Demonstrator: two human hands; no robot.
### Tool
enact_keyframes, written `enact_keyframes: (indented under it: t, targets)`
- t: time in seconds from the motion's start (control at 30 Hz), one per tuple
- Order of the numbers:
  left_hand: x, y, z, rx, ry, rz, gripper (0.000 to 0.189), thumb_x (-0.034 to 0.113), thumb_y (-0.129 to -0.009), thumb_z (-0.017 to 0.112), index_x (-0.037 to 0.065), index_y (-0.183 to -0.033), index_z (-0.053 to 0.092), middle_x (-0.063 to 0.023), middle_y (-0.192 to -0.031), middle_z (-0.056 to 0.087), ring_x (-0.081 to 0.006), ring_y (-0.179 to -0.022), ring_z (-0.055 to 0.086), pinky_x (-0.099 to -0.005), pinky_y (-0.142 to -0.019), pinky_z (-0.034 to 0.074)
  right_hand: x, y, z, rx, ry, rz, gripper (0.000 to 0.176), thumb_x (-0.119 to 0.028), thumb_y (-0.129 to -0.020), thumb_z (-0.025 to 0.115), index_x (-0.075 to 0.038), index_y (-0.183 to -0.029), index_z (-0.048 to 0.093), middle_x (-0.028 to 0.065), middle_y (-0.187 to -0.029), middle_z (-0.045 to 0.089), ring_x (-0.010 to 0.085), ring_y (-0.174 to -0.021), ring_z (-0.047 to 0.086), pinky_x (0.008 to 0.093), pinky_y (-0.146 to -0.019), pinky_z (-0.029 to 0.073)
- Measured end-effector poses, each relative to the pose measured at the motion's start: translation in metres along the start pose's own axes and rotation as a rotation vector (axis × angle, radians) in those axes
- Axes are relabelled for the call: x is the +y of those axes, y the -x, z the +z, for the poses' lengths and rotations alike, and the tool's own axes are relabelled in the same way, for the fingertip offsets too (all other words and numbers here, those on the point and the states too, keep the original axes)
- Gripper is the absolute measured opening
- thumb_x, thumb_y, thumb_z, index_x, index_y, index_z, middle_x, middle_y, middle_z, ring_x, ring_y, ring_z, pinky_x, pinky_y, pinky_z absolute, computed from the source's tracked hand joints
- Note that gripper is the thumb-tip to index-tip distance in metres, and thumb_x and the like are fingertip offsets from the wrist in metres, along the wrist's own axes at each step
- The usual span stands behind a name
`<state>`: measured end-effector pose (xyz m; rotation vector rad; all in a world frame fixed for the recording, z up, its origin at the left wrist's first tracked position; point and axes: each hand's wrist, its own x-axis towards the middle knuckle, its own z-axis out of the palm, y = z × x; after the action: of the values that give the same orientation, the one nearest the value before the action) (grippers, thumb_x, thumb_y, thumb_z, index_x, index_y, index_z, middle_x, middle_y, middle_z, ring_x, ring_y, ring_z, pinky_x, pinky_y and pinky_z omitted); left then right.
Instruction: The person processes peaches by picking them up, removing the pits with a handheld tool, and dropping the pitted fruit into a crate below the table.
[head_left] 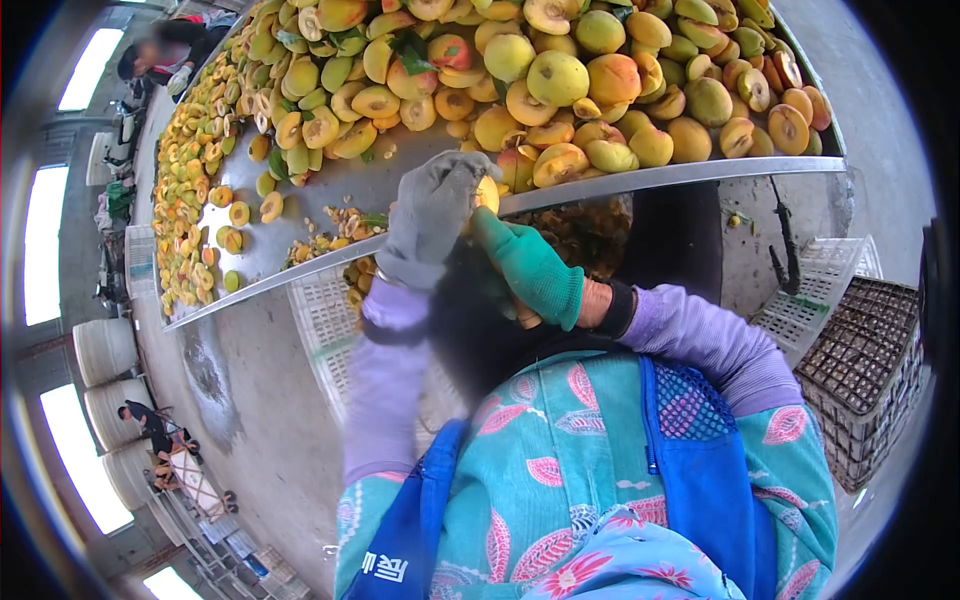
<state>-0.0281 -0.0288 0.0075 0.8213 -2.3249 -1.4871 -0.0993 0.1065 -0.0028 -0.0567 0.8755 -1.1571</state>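
My left hand, in a grey glove, is closed around a yellow peach just over the table's near edge. Only part of that fruit shows between my hands. My right hand, in a green glove, is wrapped in a fist against the same peach. Below the fist pokes the end of a light tan handle; the rest of this tool is hidden. Whole and halved peaches are heaped on the metal table beyond my hands, some cut faces showing pits.
A raised metal rim runs along the table's near side. White plastic crates stand below it, one at left and one at right, beside a dark crate. Another person works at the far left; one is beside a cart.
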Motion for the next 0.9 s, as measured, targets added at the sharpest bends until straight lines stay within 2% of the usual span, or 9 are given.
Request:
enact_keyframes:
  t: [0.1, 0.17, 0.3, 0.4, 0.5, 0.53, 0.67, 0.77, 0.9]
  targets:
    - [-0.020, -0.008, -0.002, -0.094, 0.304, -0.131, 0.027, 0.021, -0.094, 0.052, 0.000, -0.095, 0.069, -0.0051, -0.086, 0.069, -0.0111, -0.078, 0.060, -0.0252, -0.071, 0.048, 0.009, -0.008, -0.002, -0.258, -0.406, 0.051, 0.044, -0.060, -0.092, 0.046, -0.017, -0.084, 0.049, -0.0029, -0.055, 0.042, 0.0098, -0.040, 0.037, 0.0250, -0.037, 0.032]
    - [-0.020, -0.007, 0.010, 0.093, 0.361, -0.066, 0.025, 0.018, -0.094, 0.053, -0.002, -0.094, 0.068, -0.0074, -0.085, 0.069, -0.0116, -0.075, 0.061, -0.0248, -0.069, 0.049, 0.005, -0.006, -0.001, -0.262, -0.433, 0.030, 0.045, -0.062, -0.092, 0.044, -0.017, -0.087, 0.050, -0.0051, -0.054, 0.037, 0.0074, -0.039, 0.032, 0.0234, -0.035, 0.028]
    - [-0.031, -0.013, 0.028, 0.245, 0.632, -0.066, 0.022, 0.015, -0.093, 0.055, -0.003, -0.094, 0.068, -0.0103, -0.085, 0.070, -0.0128, -0.073, 0.061, -0.0252, -0.068, 0.050, 0.000, -0.016, 0.003, -0.004, -0.128, -0.047, 0.046, -0.062, -0.092, 0.044, -0.017, -0.083, 0.048, -0.0041, -0.055, 0.041, 0.0078, -0.039, 0.037, 0.0246, -0.036, 0.031]
    - [-0.022, -0.011, 0.025, 0.288, 0.561, -0.103, 0.023, 0.015, -0.092, 0.053, -0.003, -0.097, 0.067, -0.0116, -0.090, 0.071, -0.0129, -0.075, 0.062, -0.0267, -0.070, 0.050, -0.009, -0.005, 0.002, -0.142, -0.207, -0.028, 0.048, -0.063, -0.092, 0.042, -0.016, -0.083, 0.048, -0.0038, -0.055, 0.042, 0.0084, -0.040, 0.039, 0.0251, -0.036, 0.032]
    - [-0.019, -0.015, 0.025, 0.307, 0.461, -0.069, 0.025, 0.019, -0.092, 0.054, -0.002, -0.095, 0.068, -0.0107, -0.092, 0.071, -0.0127, -0.076, 0.062, -0.0283, -0.071, 0.050, -0.011, 0.000, 0.017, 0.188, 0.218, -0.189, 0.050, -0.064, -0.092, 0.042, -0.016, -0.083, 0.048, -0.0054, -0.055, 0.041, 0.0083, -0.040, 0.038, 0.0257, -0.039, 0.031]
    - [-0.010, -0.021, 0.014, 0.155, 0.226, -0.221, 0.027, 0.022, -0.091, 0.056, -0.001, -0.092, 0.069, -0.0089, -0.087, 0.070, -0.0136, -0.077, 0.062, -0.0288, -0.072, 0.049, -0.012, -0.001, 0.011, 0.020, 0.011, -0.119, 0.049, -0.063, -0.092, 0.041, -0.016, -0.083, 0.049, -0.0061, -0.056, 0.040, 0.0082, -0.040, 0.037, 0.0259, -0.039, 0.031]
    - [-0.010, -0.026, -0.003, -0.267, 0.264, -0.135, 0.034, 0.030, -0.093, 0.053, 0.000, -0.088, 0.068, -0.0093, -0.081, 0.067, -0.0202, -0.077, 0.064, -0.0314, -0.069, 0.050, -0.001, -0.012, -0.003, -0.469, -0.545, 0.029, 0.044, -0.057, -0.096, 0.039, -0.016, -0.083, 0.049, -0.0089, -0.056, 0.038, 0.0071, -0.040, 0.035, 0.0259, -0.040, 0.029]
    - [-0.002, -0.003, 0.009, -0.111, 0.303, 0.203, 0.035, 0.030, -0.096, 0.047, 0.001, -0.087, 0.066, -0.0090, -0.078, 0.066, -0.0188, -0.074, 0.062, -0.0325, -0.066, 0.050, 0.002, -0.018, -0.006, -0.768, -0.679, 0.000, 0.041, -0.051, -0.100, 0.035, -0.017, -0.083, 0.050, -0.0098, -0.055, 0.038, 0.0054, -0.039, 0.034, 0.0245, -0.040, 0.029]
    - [-0.044, 0.047, -0.010, 0.331, 1.047, -0.055, 0.029, 0.026, -0.096, 0.048, 0.003, -0.090, 0.064, -0.0110, -0.083, 0.064, -0.0197, -0.072, 0.060, -0.0321, -0.065, 0.050, -0.002, 0.006, -0.005, -0.700, -0.434, 0.069, 0.042, -0.052, -0.098, 0.039, -0.017, -0.081, 0.052, -0.0075, -0.053, 0.039, 0.0068, -0.039, 0.036, 0.0245, -0.039, 0.030]
